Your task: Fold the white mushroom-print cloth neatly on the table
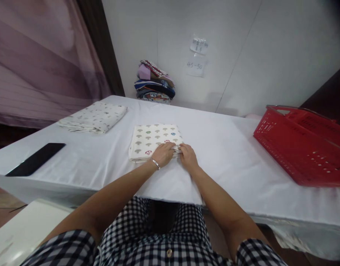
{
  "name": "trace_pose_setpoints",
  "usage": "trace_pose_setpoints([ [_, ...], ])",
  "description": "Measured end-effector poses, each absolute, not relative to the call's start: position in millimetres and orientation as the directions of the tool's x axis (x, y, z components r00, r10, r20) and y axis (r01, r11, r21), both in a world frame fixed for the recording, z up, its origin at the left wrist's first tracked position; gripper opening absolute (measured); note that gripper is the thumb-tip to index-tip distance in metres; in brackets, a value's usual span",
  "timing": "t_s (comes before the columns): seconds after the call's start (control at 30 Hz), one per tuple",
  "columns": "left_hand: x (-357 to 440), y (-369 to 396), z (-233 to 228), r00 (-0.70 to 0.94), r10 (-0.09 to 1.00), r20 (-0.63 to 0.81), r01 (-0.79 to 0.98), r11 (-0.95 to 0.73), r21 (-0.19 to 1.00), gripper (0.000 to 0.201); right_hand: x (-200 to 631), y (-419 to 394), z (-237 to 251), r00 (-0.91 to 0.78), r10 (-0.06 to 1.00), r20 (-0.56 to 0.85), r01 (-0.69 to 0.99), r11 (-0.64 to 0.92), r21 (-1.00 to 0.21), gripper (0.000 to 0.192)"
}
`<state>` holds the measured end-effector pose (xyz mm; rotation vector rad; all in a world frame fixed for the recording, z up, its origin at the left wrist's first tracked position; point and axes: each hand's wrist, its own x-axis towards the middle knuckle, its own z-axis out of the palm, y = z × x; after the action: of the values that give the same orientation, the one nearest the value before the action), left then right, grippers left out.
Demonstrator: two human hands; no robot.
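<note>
Folded cloth (152, 140) — near edge pinched under left hand (163, 153), right hand (188, 156).

- The folded cloth (155, 141) lies at the middle of the table (228, 147), near its front edge.
- The left hand (164, 153) and right hand (188, 157) rest side by side on the cloth's near right corner (fingertips meeting).
- A second folded cloth (94, 117) lies to the left and farther back.
- A phone (35, 159) lies at the table's left, nearer the front.
- A pile of fabrics (154, 83) sits at the back edge, against the wall (242, 55).
- A basket (303, 147) stands at the right.
- Two paper notes (197, 57) hang on the wall, right of the pile.
</note>
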<state>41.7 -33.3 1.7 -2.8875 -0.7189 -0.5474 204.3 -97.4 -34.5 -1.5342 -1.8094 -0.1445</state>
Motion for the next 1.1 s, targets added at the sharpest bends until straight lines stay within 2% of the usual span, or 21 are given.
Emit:
trace_pose_setpoints([
  [0.23, 33, -31, -4, 0.813, 0.436, 0.385, 0.458, -0.888, 0.039, 0.017, 207, -97, -33, -0.036, 0.833, 0.552, 0.899, 0.268, -0.347, 0.033],
  [0.43, -11, -23, -15, 0.706, 0.555, 0.440, 0.552, -0.820, 0.148, 0.028, 209, -97, -36, -0.049, 0.841, 0.539, 0.900, 0.271, -0.341, 0.034],
  [0.7, -90, -15, -18, 0.641, 0.620, 0.452, 0.625, -0.764, 0.161, 0.036, 206, -101, -35, -0.043, 0.832, 0.553, 0.906, 0.266, -0.330, 0.036],
  [0.83, -107, -14, -23, 0.603, 0.646, 0.467, 0.635, -0.744, 0.208, 0.037, 207, -103, -37, -0.049, 0.829, 0.557, 0.908, 0.269, -0.320, 0.037],
  [1.0, -115, -18, -29, 0.540, 0.643, 0.543, 0.611, -0.743, 0.272, 0.040, 199, -108, -35, -0.080, 0.797, 0.599, 0.923, 0.286, -0.258, 0.040],
  [1.1, -117, -23, -27, 0.512, 0.664, 0.546, 0.619, -0.725, 0.301, 0.037, 191, -111, -32, -0.169, 0.817, 0.552, 0.926, 0.323, -0.195, 0.044],
])
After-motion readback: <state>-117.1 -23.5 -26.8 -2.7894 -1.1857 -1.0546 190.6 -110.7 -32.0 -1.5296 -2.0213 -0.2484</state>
